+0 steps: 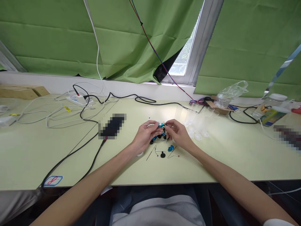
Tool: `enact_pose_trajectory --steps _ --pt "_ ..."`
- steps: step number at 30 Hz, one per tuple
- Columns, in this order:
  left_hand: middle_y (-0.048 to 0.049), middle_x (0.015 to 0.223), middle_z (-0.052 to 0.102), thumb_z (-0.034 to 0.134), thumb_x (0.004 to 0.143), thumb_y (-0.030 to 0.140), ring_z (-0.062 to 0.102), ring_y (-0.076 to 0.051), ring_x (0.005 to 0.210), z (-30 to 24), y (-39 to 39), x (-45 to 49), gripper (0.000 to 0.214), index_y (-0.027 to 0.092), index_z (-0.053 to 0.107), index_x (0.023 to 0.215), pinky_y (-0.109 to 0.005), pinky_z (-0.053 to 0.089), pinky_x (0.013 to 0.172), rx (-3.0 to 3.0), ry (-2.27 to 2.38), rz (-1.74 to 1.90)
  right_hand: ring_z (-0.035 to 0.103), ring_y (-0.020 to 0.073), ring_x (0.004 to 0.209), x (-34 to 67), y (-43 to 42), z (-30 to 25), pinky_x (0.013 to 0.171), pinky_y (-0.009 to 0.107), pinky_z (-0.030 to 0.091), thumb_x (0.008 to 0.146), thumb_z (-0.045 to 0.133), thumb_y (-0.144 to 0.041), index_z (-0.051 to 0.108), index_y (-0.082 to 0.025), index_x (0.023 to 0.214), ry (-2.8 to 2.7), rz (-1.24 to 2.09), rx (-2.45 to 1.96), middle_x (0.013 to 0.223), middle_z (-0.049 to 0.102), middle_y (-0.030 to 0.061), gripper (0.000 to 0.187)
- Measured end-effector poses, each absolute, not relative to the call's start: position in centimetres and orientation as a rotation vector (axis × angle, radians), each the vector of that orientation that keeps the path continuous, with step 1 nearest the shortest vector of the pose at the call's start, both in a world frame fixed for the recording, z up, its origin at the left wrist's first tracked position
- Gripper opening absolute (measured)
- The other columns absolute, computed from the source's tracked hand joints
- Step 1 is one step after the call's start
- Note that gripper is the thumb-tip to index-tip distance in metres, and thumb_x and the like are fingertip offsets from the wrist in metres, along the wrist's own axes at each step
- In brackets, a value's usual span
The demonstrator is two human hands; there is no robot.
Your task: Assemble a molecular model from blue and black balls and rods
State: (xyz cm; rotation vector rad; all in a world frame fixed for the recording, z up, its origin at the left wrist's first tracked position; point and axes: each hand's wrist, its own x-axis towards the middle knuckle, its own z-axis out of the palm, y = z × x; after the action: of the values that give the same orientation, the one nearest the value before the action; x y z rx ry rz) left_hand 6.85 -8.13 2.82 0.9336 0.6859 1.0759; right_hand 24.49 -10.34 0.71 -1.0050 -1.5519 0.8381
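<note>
My left hand (146,133) is closed, its thumb and fingers pinching a small blue part (161,125) raised over the table. Close against it from the right, my right hand (176,131) pinches a small dark piece (165,124) whose kind I cannot make out. Under and between the hands lie several blue and black small parts, partly covered by the fingers. Nearer to me are a loose blue part (171,148), a black round-headed piece (163,154), a bent metal rod (160,151) and a thin straight rod (150,153).
Clear plastic cups (198,136) stand right of my hands. A pixelated dark object (112,126) with a black cable lies to the left. Behind are a power strip (80,99), tangled cables and a plastic bag (231,93). The table's front edge (164,184) runs before me.
</note>
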Motion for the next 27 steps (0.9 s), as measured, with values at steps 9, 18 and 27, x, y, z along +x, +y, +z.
enact_pose_trajectory --steps 9,18,27 --pt "-0.0062 0.075 0.072 0.082 0.073 0.025 0.070 -0.013 0.070 2.63 -8.17 6.78 0.027 0.014 0.062 0.087 -0.023 0.058 0.075 0.969 0.637 1.044 0.053 0.0120 0.044 24.39 -10.53 1.08 0.046 0.026 0.044 0.091 0.056 -0.056 0.055 -0.021 0.077 -1.520 0.923 -1.022 0.053 0.052 -0.0051 0.038" --pt "-0.0069 0.078 0.073 0.081 0.075 0.026 0.071 -0.014 0.073 2.52 -7.99 6.71 0.027 0.014 0.062 0.090 -0.023 0.058 0.076 0.976 0.620 1.048 0.060 0.0119 0.053 24.23 -10.78 1.38 0.044 0.024 0.044 0.086 0.067 -0.049 0.058 -0.023 0.106 -1.482 0.885 -0.985 0.077 0.059 -0.0024 0.034" --pt "-0.0064 0.077 0.073 0.082 0.074 0.026 0.071 -0.014 0.072 2.50 -8.07 6.77 0.027 0.014 0.062 0.088 -0.024 0.059 0.077 0.980 0.614 1.044 0.055 0.0114 0.049 24.25 -10.73 1.17 0.047 0.025 0.044 0.090 0.062 -0.048 0.059 -0.020 0.087 -1.512 0.872 -0.976 0.061 0.057 -0.0036 0.028"
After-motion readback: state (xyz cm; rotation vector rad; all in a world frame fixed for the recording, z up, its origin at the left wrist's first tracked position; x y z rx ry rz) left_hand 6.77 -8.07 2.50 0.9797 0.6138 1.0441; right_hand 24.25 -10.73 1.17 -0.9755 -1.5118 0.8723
